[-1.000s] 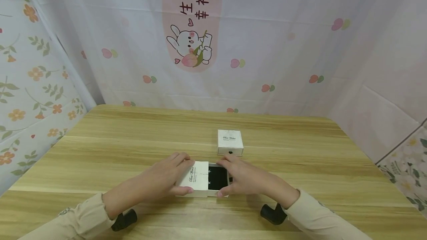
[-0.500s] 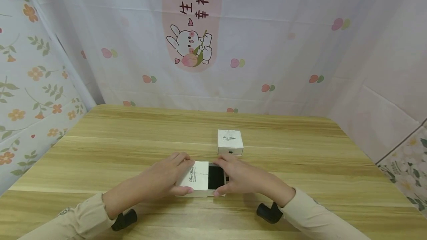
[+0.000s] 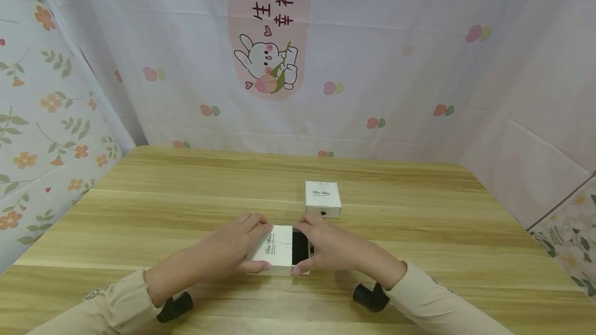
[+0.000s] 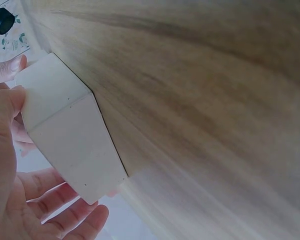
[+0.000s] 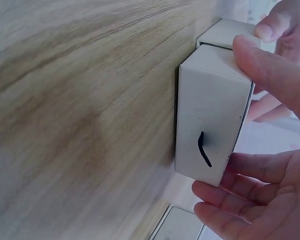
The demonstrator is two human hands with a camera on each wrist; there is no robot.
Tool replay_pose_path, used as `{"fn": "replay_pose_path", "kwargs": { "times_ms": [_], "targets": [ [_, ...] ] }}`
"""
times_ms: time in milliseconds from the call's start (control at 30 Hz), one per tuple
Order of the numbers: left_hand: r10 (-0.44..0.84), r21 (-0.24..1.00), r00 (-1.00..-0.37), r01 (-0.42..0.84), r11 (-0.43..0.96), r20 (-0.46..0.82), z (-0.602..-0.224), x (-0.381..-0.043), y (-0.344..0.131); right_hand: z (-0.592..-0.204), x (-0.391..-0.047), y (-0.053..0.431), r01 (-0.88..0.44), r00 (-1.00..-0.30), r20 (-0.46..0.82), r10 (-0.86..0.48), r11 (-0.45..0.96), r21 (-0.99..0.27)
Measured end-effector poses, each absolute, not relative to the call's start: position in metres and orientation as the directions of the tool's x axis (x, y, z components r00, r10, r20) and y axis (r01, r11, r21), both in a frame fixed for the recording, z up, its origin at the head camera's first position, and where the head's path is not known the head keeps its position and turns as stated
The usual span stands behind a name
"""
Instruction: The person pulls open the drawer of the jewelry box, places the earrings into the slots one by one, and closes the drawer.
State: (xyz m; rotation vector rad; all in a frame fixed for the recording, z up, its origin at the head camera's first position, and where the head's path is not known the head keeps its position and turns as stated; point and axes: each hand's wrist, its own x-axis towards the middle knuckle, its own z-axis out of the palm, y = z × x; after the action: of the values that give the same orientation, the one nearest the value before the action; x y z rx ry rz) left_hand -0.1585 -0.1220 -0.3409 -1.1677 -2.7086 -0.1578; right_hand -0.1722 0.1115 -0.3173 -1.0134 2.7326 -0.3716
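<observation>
A white drawer-style gift box [image 3: 281, 246] lies on the table with its drawer [image 5: 212, 117] partly out to the right. Black lining [image 3: 300, 248] shows in the gap. My left hand [image 3: 235, 244] grips the outer sleeve, thumb on the near side and fingers on the far side. With thumb and fingers on opposite sides, my right hand [image 3: 330, 247] holds the drawer. A black ribbon pull [image 5: 204, 150] sticks out of the drawer's front in the right wrist view. The drawer's contents are out of sight.
A second white box [image 3: 323, 196], closed, sits just behind the right hand on the wooden table [image 3: 186, 185]. A patterned curtain [image 3: 382, 66] hangs at the table's far edge. Black wrist mounts [image 3: 370, 298] show below the arms.
My right hand has moved left with the drawer, sliding it further into the sleeve. Less black lining shows, and two small star shapes on it are no longer visible. The left hand stays put.
</observation>
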Motion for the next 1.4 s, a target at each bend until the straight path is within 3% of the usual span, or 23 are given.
{"fn": "replay_pose_path", "kwargs": {
  "times_ms": [700,1000,1233,1400],
  "targets": [
    [0.703,0.023,-0.683,0.721,0.693,0.199,-0.339,-0.157,-0.122,-0.319,-0.17,0.109,-0.612,-0.74,-0.093,-0.666,0.724,-0.318],
    [0.71,-0.002,-0.673,0.725,0.688,0.205,-0.339,-0.157,-0.121,-0.311,-0.172,0.12,-0.554,-0.773,-0.078,-0.63,0.73,-0.4],
    [0.706,-0.015,-0.684,0.716,0.698,0.186,-0.338,-0.156,-0.12,-0.309,-0.175,0.129,-0.601,-0.775,0.024,-0.631,0.724,-0.339],
    [0.709,-0.016,-0.68,0.72,0.694,0.187,-0.338,-0.157,-0.12,-0.313,-0.176,0.132,-0.585,-0.782,0.001,-0.623,0.734,-0.346]
  ]
}}
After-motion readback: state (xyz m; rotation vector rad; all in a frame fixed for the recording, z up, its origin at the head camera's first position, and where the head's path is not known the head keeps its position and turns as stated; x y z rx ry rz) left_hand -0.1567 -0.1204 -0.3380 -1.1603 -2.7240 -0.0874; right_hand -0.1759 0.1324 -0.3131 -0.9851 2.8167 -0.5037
